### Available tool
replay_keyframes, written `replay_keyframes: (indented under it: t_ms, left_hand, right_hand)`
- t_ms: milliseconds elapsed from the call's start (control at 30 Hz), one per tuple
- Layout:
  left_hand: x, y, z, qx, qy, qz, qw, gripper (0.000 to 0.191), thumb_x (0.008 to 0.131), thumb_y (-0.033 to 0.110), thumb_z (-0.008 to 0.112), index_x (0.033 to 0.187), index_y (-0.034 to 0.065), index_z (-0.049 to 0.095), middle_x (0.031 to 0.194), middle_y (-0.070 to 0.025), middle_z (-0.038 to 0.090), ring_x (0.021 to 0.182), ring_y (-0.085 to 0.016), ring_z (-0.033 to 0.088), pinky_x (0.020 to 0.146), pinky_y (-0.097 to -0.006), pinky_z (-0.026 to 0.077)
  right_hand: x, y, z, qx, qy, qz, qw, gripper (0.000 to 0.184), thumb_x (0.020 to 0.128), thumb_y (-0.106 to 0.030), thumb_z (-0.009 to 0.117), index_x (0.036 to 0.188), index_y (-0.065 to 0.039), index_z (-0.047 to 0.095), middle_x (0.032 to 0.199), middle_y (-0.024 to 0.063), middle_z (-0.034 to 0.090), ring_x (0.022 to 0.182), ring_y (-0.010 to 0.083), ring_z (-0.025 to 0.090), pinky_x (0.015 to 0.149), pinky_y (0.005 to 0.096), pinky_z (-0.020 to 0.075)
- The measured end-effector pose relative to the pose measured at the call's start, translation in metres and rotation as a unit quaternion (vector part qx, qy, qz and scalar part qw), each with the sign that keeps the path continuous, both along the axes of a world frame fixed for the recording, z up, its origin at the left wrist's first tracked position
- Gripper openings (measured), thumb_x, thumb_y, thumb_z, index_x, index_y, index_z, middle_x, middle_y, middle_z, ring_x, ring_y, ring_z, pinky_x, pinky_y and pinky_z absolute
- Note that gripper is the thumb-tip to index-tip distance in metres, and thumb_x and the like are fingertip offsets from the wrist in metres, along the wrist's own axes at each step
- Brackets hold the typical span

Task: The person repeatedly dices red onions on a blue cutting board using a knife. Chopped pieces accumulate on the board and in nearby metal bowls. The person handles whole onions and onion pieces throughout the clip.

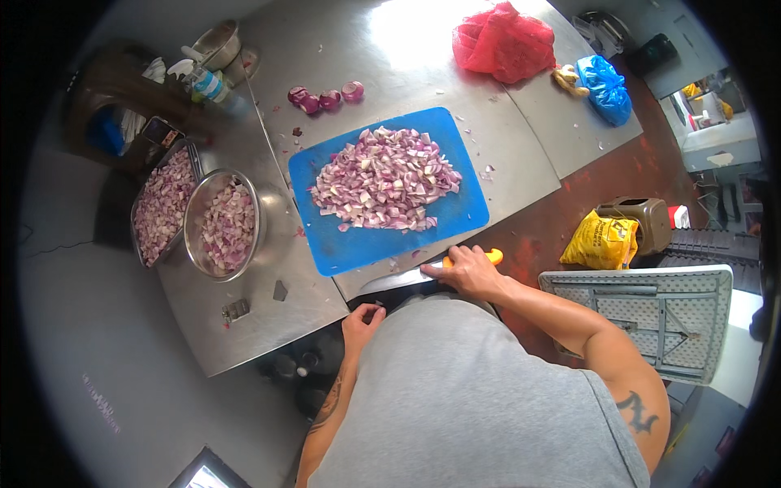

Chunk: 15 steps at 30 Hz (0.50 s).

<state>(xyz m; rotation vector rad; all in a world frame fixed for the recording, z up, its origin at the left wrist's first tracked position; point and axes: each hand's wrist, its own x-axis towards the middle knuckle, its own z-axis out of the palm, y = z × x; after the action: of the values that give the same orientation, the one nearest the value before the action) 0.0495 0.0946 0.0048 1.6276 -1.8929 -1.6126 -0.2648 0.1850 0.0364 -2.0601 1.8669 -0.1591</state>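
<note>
A heap of chopped red onion (384, 177) covers much of the blue cutting board (341, 253) on the steel table. My right hand (470, 271) grips the yellow handle of a kitchen knife (393, 281). Its blade points left along the table's front edge, below the board. Close to my body, just off that edge, is my left hand (361, 326), thumb and fingers curled together. A small pale bit shows at its fingertips, too small to identify. Several peeled red onions (329, 99) lie behind the board.
Diced onion fills a steel bowl (259, 222) and a metal tray (196, 161) at left. A spray bottle (210, 85) stands behind them. A red mesh bag (503, 46), ginger (570, 80) and a blue plastic bag (603, 88) lie at far right. A folded table (647, 323) is beside me.
</note>
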Motion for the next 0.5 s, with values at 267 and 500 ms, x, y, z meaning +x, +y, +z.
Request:
replay_keyframes:
  t_ms: [267, 500]
  left_hand:
    - [0.0, 0.004, 0.003, -0.007, 0.006, 0.05, 0.999, 0.021, 0.095, 0.022, 0.08, 0.101, 0.0026, 0.079, 0.083, -0.0058, 0.079, 0.077, -0.011, 0.072, 0.074, -0.0293, 0.057]
    - [0.002, 0.004, 0.007, -0.026, 0.016, 0.064, 0.998, 0.02, 0.095, 0.022, 0.08, 0.1, 0.0029, 0.079, 0.082, -0.0058, 0.078, 0.076, -0.01, 0.072, 0.073, -0.0288, 0.057]
  right_hand:
    - [-0.008, 0.003, -0.007, -0.084, 0.032, -0.102, 0.991, 0.046, 0.089, -0.029, 0.078, 0.134, -0.039, 0.075, 0.09, 0.0088, 0.062, 0.088, 0.0274, 0.061, 0.073, 0.0428, 0.0418]
    - [-0.023, 0.001, 0.024, -0.106, 0.02, -0.102, 0.989, 0.046, 0.086, -0.024, 0.082, 0.129, -0.039, 0.077, 0.092, 0.0088, 0.064, 0.091, 0.0274, 0.064, 0.075, 0.0441, 0.0446]
